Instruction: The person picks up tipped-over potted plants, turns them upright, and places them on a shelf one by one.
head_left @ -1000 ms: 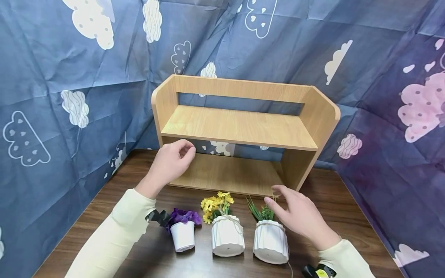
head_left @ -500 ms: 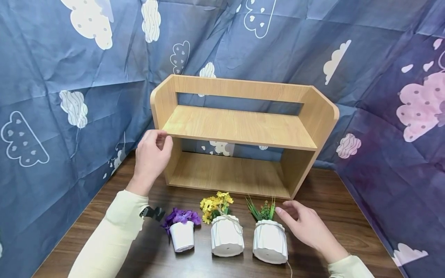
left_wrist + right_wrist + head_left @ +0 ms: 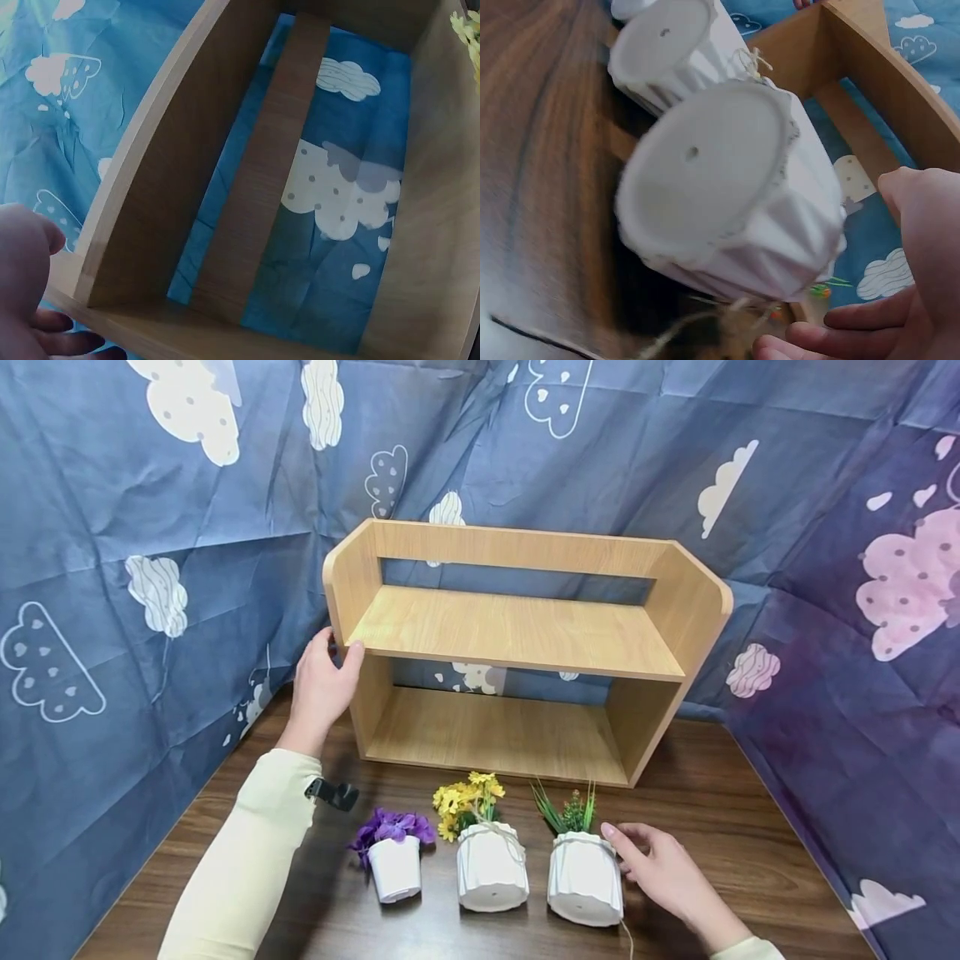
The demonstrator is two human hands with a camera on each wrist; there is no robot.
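Observation:
My left hand (image 3: 321,689) is at the left side panel of a light wooden two-tier shelf (image 3: 517,627). Its thumb lies by the front edge and the fingers by the panel's outer side; firm contact is unclear. My right hand (image 3: 663,868) is beside a white fluted pot (image 3: 585,881) with green grass-like plants (image 3: 572,814), thumb near its upper right rim. The right wrist view shows the fingers (image 3: 855,330) spread loosely, apart from the pot (image 3: 727,187). A similar white pot (image 3: 492,870) with yellow flowers (image 3: 468,802) lies at its left.
A smaller white pot (image 3: 395,868) with purple flowers (image 3: 393,827) lies farther left. All three pots lie tipped, bases facing me, on the dark wooden table (image 3: 720,793) in front of the shelf. Blue cloud-patterned cloth (image 3: 187,485) hangs behind and at both sides.
My left hand has moved left from in front of the lower tier to the shelf's left panel. My right hand has lowered from above the green plant to the right of its pot.

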